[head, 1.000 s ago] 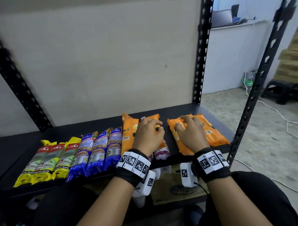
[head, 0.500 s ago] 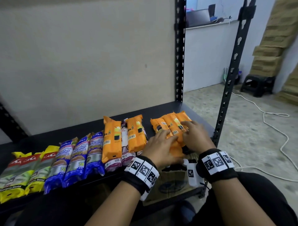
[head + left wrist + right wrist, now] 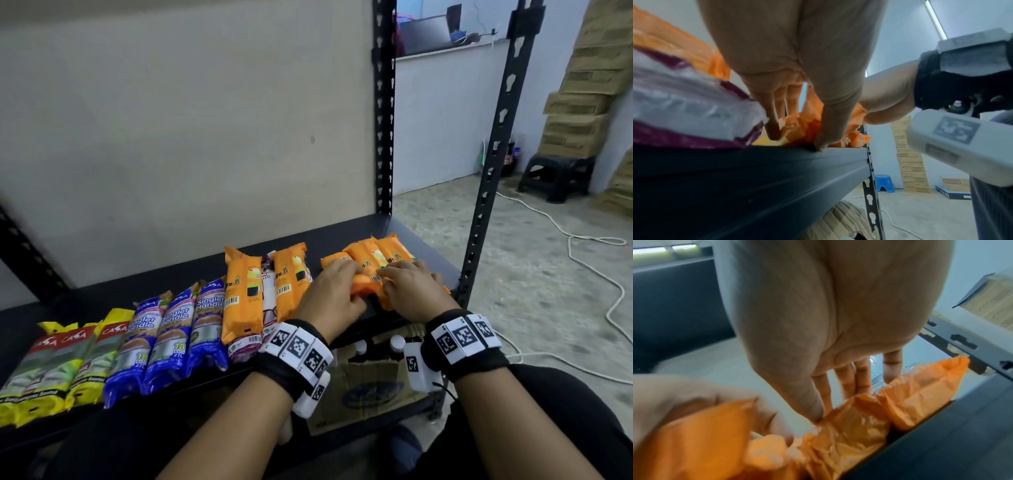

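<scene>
Three orange packs (image 3: 373, 253) lie side by side at the right end of the black shelf (image 3: 346, 240). My left hand (image 3: 346, 274) grips the leftmost of them, with thumb and fingers pinching its near end (image 3: 797, 125) at the shelf's front edge. My right hand (image 3: 404, 274) rests on the other two, its fingers (image 3: 846, 379) stretched flat over the crinkled orange packs (image 3: 851, 431) and the thumb touching one end. The two hands are almost touching. The packs' near halves are hidden under the hands in the head view.
Left of the hands lie two more orange packs (image 3: 239, 291) with a purple and white pack (image 3: 269, 298) between them, then blue packs (image 3: 171, 329) and yellow ones (image 3: 51, 370). A black upright (image 3: 479, 205) bounds the shelf's right front corner. A cardboard box (image 3: 370, 390) sits below.
My left hand has left the middle orange packs and moved right onto the right-hand group, taking hold of its leftmost pack. The right hand stays on that group. The view has swung right.
</scene>
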